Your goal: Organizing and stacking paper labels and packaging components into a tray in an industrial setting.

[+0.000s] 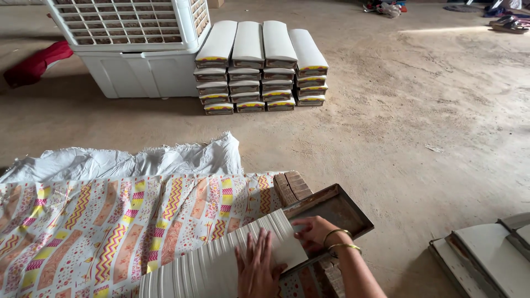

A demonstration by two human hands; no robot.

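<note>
left hand (258,269): flat, palm down on top of white sheet stack (221,259), fingers spread, pressing not clasping
right hand (313,230): curled at the stack's far-right end, fingertips on its edge (two bangles on the wrist); a light hold on that end, not a full grasp
stack axis: long, runs from lower left near the left hand up-right toward the right hand
metal tray (337,208): dark, shallow, just beyond the right hand; stack's end lies over its near rim
patterned cloth (105,221): left of both hands, yellow-pink zigzags, under the stack
white sack (127,161): beyond the cloth, crumpled
boxes (260,66): well ahead of the hands, four columns, white tops, yellow-red striped ends
white cooler (132,44): touching the boxes' left side
</note>
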